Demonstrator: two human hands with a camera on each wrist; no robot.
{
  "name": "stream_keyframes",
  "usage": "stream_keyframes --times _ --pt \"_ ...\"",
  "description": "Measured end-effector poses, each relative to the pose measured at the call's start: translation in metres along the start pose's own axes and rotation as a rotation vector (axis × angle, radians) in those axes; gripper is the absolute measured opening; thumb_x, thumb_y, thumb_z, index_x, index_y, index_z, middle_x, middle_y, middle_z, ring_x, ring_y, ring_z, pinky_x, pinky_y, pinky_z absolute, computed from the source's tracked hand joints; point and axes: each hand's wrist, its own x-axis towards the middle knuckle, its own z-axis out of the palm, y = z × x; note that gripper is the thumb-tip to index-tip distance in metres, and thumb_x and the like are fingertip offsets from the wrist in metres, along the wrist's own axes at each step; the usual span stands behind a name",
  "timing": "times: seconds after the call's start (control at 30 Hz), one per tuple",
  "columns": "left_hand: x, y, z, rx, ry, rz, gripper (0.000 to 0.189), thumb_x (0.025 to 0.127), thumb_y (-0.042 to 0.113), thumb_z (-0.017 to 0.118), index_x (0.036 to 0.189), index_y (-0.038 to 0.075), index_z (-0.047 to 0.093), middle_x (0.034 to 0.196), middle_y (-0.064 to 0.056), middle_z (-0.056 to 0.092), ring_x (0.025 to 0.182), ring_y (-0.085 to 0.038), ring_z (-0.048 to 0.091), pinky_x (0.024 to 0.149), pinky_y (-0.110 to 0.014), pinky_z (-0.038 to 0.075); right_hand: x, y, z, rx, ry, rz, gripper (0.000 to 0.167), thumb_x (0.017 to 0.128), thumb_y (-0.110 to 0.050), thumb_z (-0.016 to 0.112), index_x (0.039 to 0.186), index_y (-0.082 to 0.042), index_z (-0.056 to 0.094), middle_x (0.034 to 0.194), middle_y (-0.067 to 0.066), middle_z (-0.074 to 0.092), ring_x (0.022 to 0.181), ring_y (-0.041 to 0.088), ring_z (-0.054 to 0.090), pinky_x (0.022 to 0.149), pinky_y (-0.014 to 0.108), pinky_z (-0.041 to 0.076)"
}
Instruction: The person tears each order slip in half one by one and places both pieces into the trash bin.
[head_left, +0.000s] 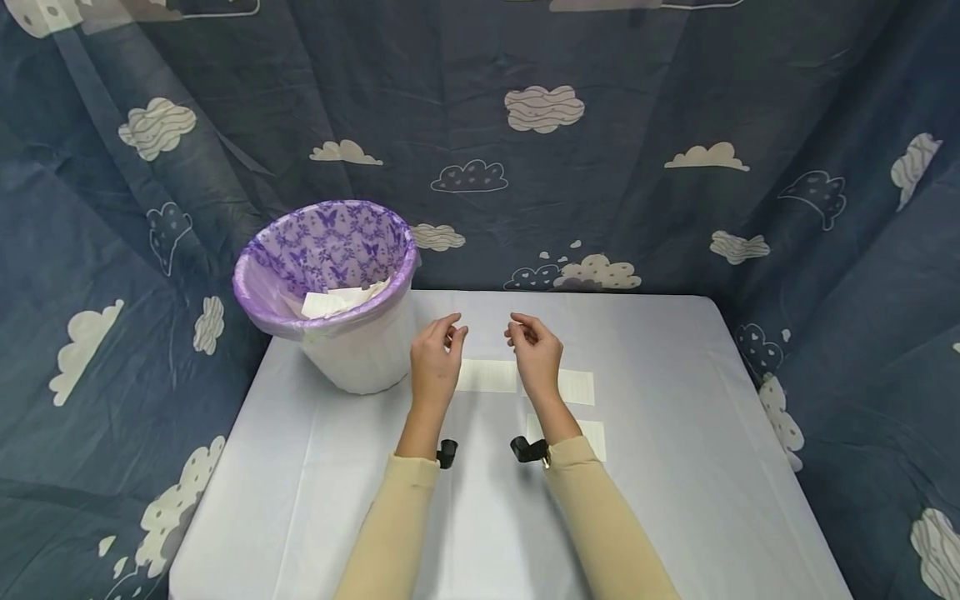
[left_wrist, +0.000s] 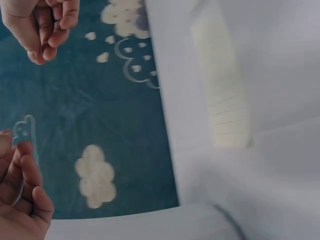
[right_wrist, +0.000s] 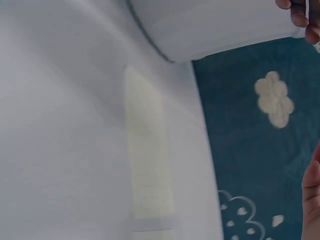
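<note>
My left hand (head_left: 437, 354) and my right hand (head_left: 537, 350) are raised over the table, a short gap between them. Fingers on both are loosely curled, with nothing in either grasp. In the left wrist view the left hand (left_wrist: 22, 200) is at the lower left and the right hand (left_wrist: 45, 22) at the upper left. Below them lie pale cream paper pieces: one (head_left: 486, 376) between the wrists, another (head_left: 576, 387) to the right, and a third (head_left: 592, 435) nearer me, partly hidden by the right forearm. Faint lines show on the paper (left_wrist: 227, 115) up close.
At the table's back left stands a white bin (head_left: 360, 358) lined with a purple butterfly-patterned bag (head_left: 330, 246). Pale paper (head_left: 337, 302) shows inside it. A white cloth covers the table (head_left: 675, 500). Dark blue cloud-print curtains (head_left: 622, 208) hang behind and on both sides.
</note>
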Motion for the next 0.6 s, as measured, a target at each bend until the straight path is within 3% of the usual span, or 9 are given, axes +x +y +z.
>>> stream_keyframes --times 0.23,0.37,0.6 --pt "-0.012 -0.022 0.025 0.041 -0.117 -0.122 0.024 0.099 0.016 0.076 0.119 0.003 0.077 0.090 -0.010 0.078 0.077 -0.023 0.068 0.071 -0.037 0.058 -0.006 0.031 0.004 -0.108 -0.065 0.115 0.025 0.104 -0.014 0.065 0.124 -0.003 0.075 0.095 0.016 0.079 0.073 0.006 0.067 0.063 0.013 0.052" --pt "-0.018 -0.033 0.040 0.074 -0.181 -0.160 0.023 0.100 0.016 0.075 0.118 0.003 0.078 0.090 -0.009 0.078 0.077 -0.022 0.070 0.071 -0.037 0.060 -0.011 0.045 0.006 -0.170 -0.093 0.171 0.025 0.104 -0.013 0.066 0.124 -0.004 0.076 0.094 0.015 0.081 0.071 0.007 0.068 0.063 0.016 0.052" --pt "-0.020 -0.050 0.064 0.094 -0.244 -0.253 0.021 0.100 0.017 0.075 0.116 0.004 0.079 0.092 -0.011 0.080 0.079 -0.025 0.074 0.071 -0.039 0.061 -0.013 0.063 0.014 -0.206 -0.138 0.209 0.028 0.102 -0.013 0.067 0.126 0.000 0.075 0.090 0.015 0.081 0.075 0.020 0.075 0.063 0.017 0.051"
